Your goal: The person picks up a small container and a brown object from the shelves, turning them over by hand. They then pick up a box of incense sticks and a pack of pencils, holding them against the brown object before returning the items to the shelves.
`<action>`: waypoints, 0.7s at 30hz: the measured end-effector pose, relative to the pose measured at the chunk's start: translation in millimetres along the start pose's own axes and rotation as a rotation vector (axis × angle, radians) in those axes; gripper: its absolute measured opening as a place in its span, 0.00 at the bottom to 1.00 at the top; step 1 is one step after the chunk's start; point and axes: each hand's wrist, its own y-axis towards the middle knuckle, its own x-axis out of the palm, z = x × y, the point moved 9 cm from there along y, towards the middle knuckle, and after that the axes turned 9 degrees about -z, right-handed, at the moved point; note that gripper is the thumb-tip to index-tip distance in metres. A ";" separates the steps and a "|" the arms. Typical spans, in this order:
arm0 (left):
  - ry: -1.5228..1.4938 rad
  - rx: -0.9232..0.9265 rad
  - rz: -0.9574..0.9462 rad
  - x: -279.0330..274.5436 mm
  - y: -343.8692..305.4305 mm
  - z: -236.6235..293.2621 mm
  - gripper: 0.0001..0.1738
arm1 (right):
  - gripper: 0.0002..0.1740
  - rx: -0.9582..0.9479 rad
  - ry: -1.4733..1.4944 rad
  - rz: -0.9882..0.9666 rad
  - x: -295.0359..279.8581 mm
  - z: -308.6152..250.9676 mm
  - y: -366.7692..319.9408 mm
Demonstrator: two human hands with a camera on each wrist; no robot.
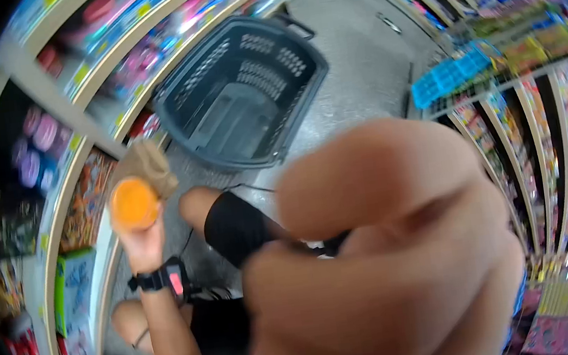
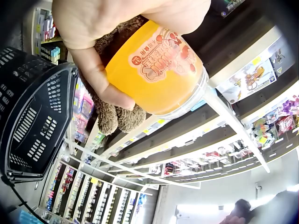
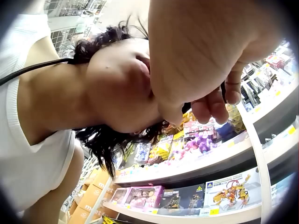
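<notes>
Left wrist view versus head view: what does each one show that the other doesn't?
Only the left wrist view shows the orange tub side-on, with its printed label. Only the head view shows the right hand, blurred close to the lens. Both show the left hand gripping the tub against a brown plush, and the dark basket.
</notes>
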 end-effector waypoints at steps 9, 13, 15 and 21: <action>0.104 -0.051 -0.066 62.2 -7.6 -11.0 0.22 | 0.27 0.169 0.150 -0.515 96.9 79.1 -33.8; 0.148 0.004 -0.020 45.6 -2.8 -15.3 0.23 | 0.33 0.311 0.176 -0.514 138.4 119.7 -79.5; 0.172 0.053 -0.123 33.5 -4.9 -20.5 0.26 | 0.33 0.401 0.227 -0.414 149.0 131.6 -98.0; 0.040 -0.339 -0.377 -38.3 9.3 -30.8 0.32 | 0.41 0.498 0.181 -0.192 158.9 121.6 -167.2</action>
